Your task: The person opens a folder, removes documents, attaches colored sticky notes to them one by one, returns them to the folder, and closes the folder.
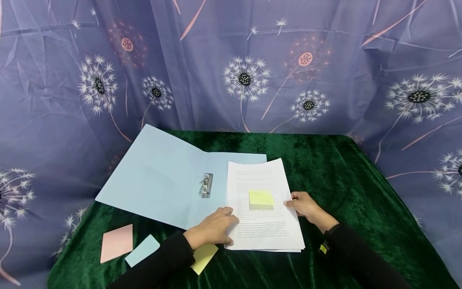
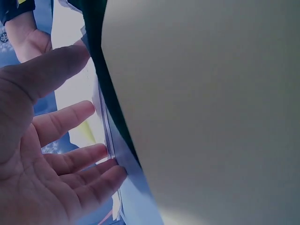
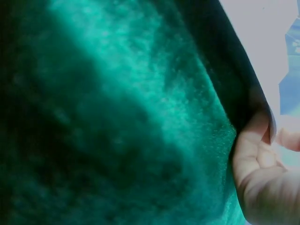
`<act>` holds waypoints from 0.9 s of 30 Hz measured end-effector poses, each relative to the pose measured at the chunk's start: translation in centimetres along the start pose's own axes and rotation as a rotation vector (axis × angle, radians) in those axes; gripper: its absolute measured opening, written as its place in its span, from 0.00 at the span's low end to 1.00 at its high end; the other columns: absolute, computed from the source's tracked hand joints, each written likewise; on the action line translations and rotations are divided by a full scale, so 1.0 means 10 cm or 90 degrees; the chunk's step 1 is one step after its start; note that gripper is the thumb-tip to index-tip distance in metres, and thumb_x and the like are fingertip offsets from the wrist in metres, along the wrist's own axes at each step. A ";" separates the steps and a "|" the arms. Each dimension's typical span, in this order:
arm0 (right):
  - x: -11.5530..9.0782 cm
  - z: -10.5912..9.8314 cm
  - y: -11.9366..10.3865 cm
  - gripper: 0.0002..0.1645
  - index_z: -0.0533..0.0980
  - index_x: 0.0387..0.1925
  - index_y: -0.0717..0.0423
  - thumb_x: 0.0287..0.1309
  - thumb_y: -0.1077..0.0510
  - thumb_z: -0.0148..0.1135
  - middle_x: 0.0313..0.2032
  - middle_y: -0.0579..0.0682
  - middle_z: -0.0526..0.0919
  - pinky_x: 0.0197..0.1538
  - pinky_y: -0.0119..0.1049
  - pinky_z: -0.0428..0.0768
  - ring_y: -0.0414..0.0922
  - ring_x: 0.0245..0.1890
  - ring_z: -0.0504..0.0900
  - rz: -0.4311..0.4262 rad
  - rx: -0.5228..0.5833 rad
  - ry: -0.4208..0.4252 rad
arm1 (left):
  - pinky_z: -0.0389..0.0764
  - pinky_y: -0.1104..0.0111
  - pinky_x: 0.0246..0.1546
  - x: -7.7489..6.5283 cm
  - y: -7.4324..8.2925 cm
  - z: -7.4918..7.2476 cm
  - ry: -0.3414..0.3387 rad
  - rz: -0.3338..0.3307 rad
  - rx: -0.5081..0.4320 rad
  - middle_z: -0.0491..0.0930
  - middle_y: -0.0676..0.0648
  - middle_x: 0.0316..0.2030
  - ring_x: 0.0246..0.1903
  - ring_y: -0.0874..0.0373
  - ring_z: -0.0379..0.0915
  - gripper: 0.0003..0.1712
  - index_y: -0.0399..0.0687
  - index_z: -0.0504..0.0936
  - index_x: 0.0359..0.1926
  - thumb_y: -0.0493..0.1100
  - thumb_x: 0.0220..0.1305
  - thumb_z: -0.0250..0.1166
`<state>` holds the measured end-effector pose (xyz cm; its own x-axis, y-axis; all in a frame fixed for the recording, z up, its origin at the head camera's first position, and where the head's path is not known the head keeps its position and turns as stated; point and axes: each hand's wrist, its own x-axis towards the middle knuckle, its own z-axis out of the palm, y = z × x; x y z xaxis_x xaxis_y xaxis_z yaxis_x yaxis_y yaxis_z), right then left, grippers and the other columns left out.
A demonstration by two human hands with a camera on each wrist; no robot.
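A stack of printed paper sheets [image 1: 260, 233] lies partly over the right cover of an open light-blue ring binder [image 1: 162, 176]. On the top sheet is a yellow sticky note [image 1: 261, 198]. My left hand [image 1: 213, 226] rests its fingertips along the stack's left edge; in the left wrist view its fingers [image 2: 77, 161] extend to the paper edges. At the opposite side, my right hand [image 1: 306, 206] pinches the right edge of the stack. The right wrist view has the thumb above the paper [image 3: 265, 47] and fingers [image 3: 255, 140] below it.
The binder's metal clip [image 1: 207, 185] sits left of the stack. A pink pad [image 1: 116, 243], a pale-blue pad [image 1: 142, 251] and a yellow pad [image 1: 204, 258] lie at the front left on the green velvet cloth [image 1: 343, 176]. A patterned curtain [image 1: 202, 80] hangs behind.
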<state>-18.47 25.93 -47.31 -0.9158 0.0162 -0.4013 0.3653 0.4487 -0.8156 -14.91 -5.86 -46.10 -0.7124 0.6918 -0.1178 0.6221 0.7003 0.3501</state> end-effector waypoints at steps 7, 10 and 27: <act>0.01 0.02 0.02 0.13 0.75 0.49 0.74 0.69 0.66 0.56 0.41 0.63 0.86 0.35 0.40 0.84 0.43 0.31 0.85 0.002 -0.008 0.008 | 0.71 0.66 0.43 -0.02 -0.03 -0.01 0.029 -0.018 -0.027 0.77 0.41 0.51 0.44 0.51 0.69 0.25 0.44 0.84 0.50 0.45 0.50 0.79; 0.02 0.02 0.03 0.13 0.75 0.49 0.73 0.69 0.66 0.56 0.41 0.63 0.86 0.35 0.40 0.84 0.43 0.31 0.85 0.000 -0.006 0.009 | 0.74 0.62 0.46 -0.03 -0.04 -0.02 0.038 -0.047 -0.034 0.77 0.39 0.53 0.48 0.49 0.71 0.26 0.43 0.84 0.52 0.45 0.51 0.79; 0.19 -0.15 -0.25 0.20 0.71 0.57 0.74 0.74 0.61 0.52 0.44 0.64 0.84 0.35 0.37 0.81 0.41 0.32 0.83 -0.033 -0.008 0.037 | 0.70 0.66 0.42 -0.04 -0.11 -0.02 0.028 -0.057 -0.119 0.74 0.44 0.45 0.40 0.55 0.65 0.32 0.38 0.75 0.57 0.48 0.57 0.77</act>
<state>-21.34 26.18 -45.39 -0.9414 0.0442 -0.3343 0.3160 0.4621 -0.8286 -15.42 -6.96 -46.25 -0.7783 0.6168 -0.1174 0.4874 0.7114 0.5063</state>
